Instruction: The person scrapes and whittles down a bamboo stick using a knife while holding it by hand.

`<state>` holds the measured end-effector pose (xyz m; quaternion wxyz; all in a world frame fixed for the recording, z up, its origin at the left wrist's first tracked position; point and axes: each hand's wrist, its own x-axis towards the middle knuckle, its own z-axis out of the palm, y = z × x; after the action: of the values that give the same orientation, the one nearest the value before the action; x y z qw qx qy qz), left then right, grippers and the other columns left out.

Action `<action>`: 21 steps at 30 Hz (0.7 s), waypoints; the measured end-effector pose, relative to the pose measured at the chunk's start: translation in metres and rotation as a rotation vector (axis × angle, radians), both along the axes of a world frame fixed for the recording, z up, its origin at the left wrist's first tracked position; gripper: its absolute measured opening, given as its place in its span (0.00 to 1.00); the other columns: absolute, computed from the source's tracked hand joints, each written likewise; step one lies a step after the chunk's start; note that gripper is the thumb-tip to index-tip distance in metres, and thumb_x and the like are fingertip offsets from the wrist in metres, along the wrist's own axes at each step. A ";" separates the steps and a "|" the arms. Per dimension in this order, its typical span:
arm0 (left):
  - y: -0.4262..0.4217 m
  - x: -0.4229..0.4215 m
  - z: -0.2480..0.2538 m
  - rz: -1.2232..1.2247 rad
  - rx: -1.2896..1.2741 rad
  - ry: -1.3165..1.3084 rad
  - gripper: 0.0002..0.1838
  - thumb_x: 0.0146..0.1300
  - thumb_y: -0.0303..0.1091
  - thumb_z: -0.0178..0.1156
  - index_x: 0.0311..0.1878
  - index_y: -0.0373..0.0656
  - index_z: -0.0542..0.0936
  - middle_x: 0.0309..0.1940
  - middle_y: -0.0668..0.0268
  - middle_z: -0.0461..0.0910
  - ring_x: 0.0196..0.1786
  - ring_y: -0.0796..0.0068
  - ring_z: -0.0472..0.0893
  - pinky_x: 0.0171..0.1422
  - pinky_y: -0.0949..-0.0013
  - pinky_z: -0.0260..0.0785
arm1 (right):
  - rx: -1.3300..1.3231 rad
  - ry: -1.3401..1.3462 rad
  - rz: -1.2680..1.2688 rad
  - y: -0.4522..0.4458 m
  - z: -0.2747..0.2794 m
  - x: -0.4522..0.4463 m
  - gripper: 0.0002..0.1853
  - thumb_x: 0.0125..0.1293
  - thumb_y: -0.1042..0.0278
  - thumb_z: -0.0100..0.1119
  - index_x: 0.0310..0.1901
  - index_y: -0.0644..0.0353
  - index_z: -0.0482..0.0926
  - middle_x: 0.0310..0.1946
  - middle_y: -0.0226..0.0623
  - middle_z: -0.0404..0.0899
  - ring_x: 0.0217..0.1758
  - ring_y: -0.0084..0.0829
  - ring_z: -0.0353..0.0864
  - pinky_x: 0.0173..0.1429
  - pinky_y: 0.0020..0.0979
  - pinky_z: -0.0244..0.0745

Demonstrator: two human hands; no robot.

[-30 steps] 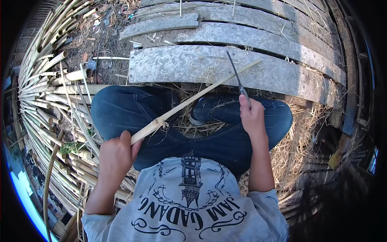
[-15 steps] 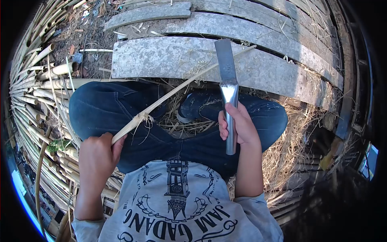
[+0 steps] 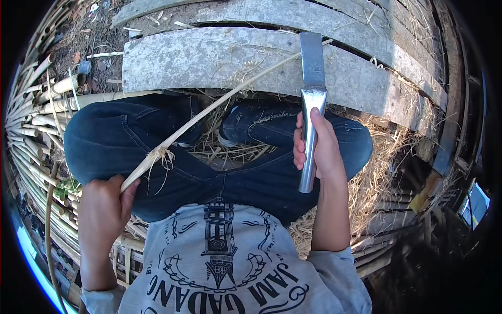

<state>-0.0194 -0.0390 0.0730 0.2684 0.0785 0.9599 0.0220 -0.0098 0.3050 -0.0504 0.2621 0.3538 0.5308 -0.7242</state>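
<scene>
My left hand (image 3: 104,206) is closed round the near end of a pale bamboo strip (image 3: 194,121). Frayed fibres hang from a node a little beyond my thumb. The strip slants up and right across my lap, and its far end reaches over a plank. In my right hand (image 3: 318,141) is a broad-bladed knife (image 3: 312,60) with a shiny tubular metal handle, my thumb lying along it. Its squared blade points away from me and overlaps the strip near the far end; whether the two touch I cannot tell.
Weathered planks (image 3: 172,60) lie ahead of my crossed legs. Many cut bamboo poles (image 3: 39,152) are heaped at the left. Shavings (image 3: 376,183) cover the ground at the right, beside dark slats. A curved stick (image 3: 48,235) stands at the lower left.
My left hand has shifted left and slightly down with the bamboo strip. The knife in my right hand has moved right and up. The whole view has also shifted somewhat.
</scene>
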 end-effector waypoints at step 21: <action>-0.007 0.001 -0.002 0.017 0.069 0.008 0.20 0.66 0.40 0.64 0.21 0.36 0.77 0.15 0.48 0.73 0.21 0.43 0.75 0.28 0.49 0.65 | -0.108 -0.065 0.018 0.001 0.003 -0.015 0.25 0.76 0.38 0.44 0.40 0.56 0.69 0.14 0.30 0.67 0.09 0.23 0.66 0.13 0.29 0.65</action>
<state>-0.0184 -0.0464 0.0706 0.2617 0.0795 0.9602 0.0572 -0.0245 0.3059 -0.0476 0.3046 0.3576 0.4852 -0.7375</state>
